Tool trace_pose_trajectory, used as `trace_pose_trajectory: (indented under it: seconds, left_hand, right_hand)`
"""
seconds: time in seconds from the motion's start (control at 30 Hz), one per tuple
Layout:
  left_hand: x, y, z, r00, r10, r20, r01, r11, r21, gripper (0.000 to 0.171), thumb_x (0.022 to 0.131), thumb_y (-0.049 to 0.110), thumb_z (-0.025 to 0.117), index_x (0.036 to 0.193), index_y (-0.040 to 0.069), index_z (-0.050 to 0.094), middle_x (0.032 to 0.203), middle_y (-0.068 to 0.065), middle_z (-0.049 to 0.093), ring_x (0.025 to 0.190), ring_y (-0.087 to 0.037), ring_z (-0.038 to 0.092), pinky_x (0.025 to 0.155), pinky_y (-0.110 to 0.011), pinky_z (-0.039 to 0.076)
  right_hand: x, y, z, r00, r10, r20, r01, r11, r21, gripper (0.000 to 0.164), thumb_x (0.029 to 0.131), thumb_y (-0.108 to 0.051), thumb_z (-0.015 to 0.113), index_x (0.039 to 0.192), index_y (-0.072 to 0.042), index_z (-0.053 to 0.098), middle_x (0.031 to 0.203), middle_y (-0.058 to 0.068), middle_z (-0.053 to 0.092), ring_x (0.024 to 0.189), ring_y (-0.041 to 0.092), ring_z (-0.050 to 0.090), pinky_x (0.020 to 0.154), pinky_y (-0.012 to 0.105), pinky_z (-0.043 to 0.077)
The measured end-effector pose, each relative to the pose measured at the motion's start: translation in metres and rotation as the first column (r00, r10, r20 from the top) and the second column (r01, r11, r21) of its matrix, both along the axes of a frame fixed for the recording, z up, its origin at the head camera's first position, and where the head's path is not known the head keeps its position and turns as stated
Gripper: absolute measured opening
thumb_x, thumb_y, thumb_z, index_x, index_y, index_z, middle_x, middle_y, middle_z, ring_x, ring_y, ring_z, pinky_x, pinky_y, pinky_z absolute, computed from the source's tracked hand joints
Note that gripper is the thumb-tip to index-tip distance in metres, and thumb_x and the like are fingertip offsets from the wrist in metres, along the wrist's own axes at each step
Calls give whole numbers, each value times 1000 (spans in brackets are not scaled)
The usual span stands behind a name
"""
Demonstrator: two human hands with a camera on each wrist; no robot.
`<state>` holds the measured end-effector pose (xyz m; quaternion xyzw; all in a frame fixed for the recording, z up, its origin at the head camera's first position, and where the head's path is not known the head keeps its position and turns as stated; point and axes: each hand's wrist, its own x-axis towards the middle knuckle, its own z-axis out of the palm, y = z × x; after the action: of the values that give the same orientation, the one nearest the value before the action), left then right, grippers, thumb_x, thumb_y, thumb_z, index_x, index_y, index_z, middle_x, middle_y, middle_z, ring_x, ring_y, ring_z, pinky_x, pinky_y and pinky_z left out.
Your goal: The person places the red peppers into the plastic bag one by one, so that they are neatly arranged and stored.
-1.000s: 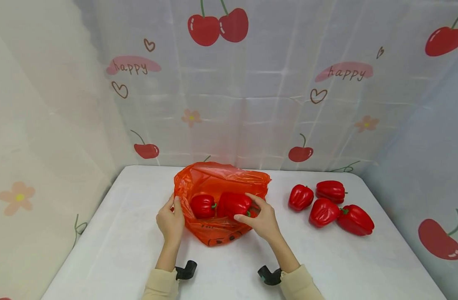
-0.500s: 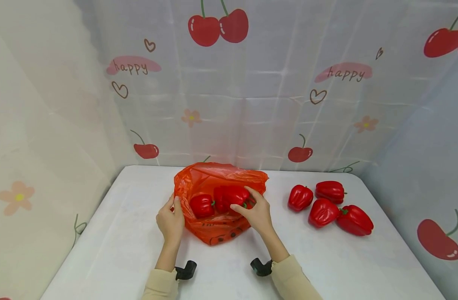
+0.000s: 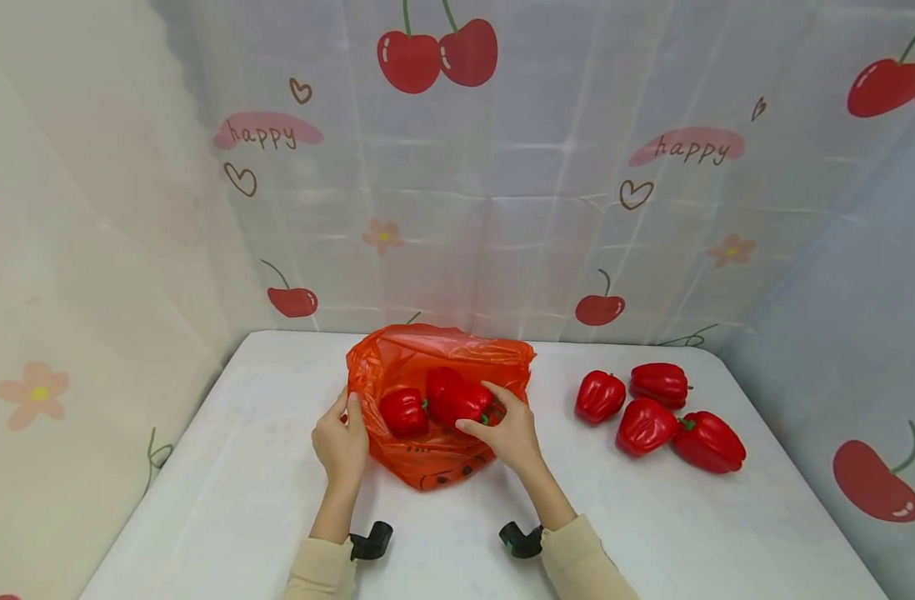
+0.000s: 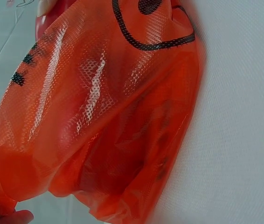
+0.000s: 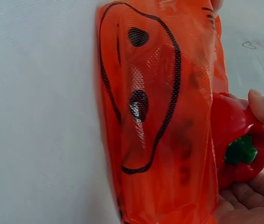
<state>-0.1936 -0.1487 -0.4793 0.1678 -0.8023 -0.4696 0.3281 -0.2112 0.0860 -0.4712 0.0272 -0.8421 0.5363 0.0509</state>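
Observation:
An orange-red plastic bag (image 3: 476, 350) with black printing lies with its mouth facing me in the head view. My left hand (image 3: 342, 442) pinches its left edge; in the left wrist view a fingertip (image 4: 17, 218) shows at the plastic. My right hand (image 3: 512, 433) grips a red bell pepper (image 3: 457, 403) in the mouth of the bag, thumb on the near side. Its green stem end (image 5: 240, 150) faces the right wrist camera. Inside, to its left, sits another red bell pepper (image 3: 402, 413). A further red pepper (image 3: 441, 381) shows partly behind the held one.
Several red bell peppers (image 3: 647, 427) lie grouped on the white table (image 3: 622, 517), right of the bag. A printed curtain (image 3: 517, 250) hangs behind the table and along both sides.
My right hand has moved left with the bell pepper, rising into the bag, then dipping slightly. The bag's right side has drawn in a little. My left hand has stayed in place.

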Motion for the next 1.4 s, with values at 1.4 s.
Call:
trace_pose_trajectory:
  seconds: [1.4]
  left_hand:
    - [1, 1, 2, 1000, -7, 2, 7, 1000, -1, 31, 98, 15, 57, 123, -2, 65, 120, -21, 66, 99, -41, 68, 80, -51, 55]
  right_hand:
    - [-1, -10, -21, 999, 29, -25, -30, 999, -40, 78, 77, -26, 84, 142, -1, 49, 141, 15, 56, 129, 33, 54, 105, 45, 46]
